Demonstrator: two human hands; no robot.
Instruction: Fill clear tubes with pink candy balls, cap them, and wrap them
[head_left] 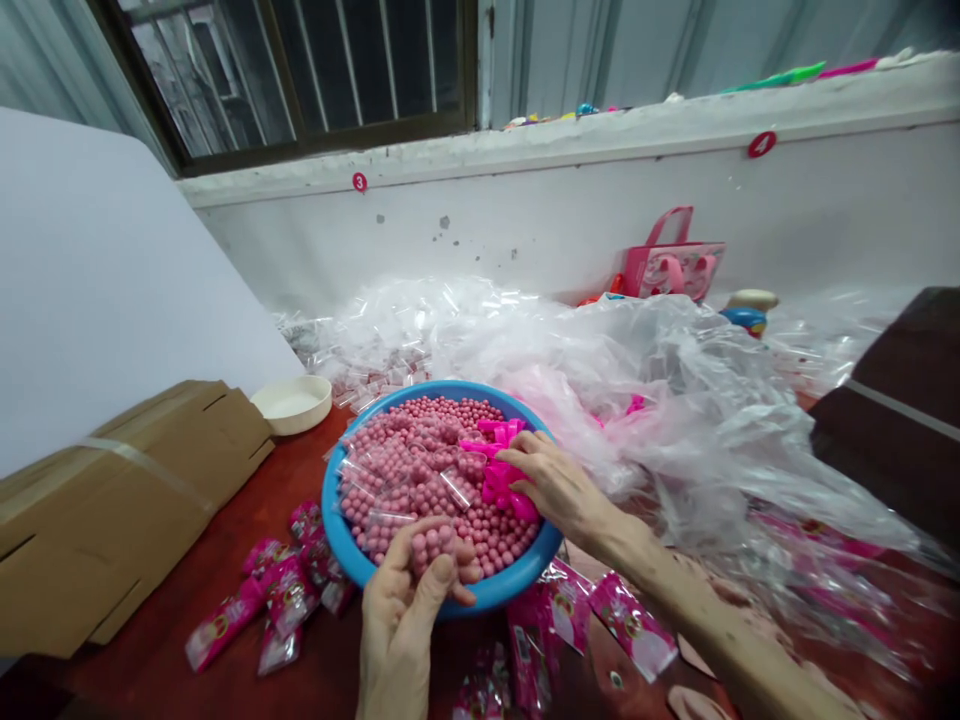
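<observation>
A blue basin full of pink beads stands on the red table, with small clear tubes among the beads. My left hand is closed around a clear tube of pink beads above the basin's front edge. At the basin's right side, my right hand reaches over a pile of bright pink plastic pieces, its fingertips at the pieces. Whether it grips one of them cannot be made out.
Pink packets lie left and in front of the basin. Folded cardboard and a white dish are at left. Clear bags cover the back right, near a pink bag and a dark box.
</observation>
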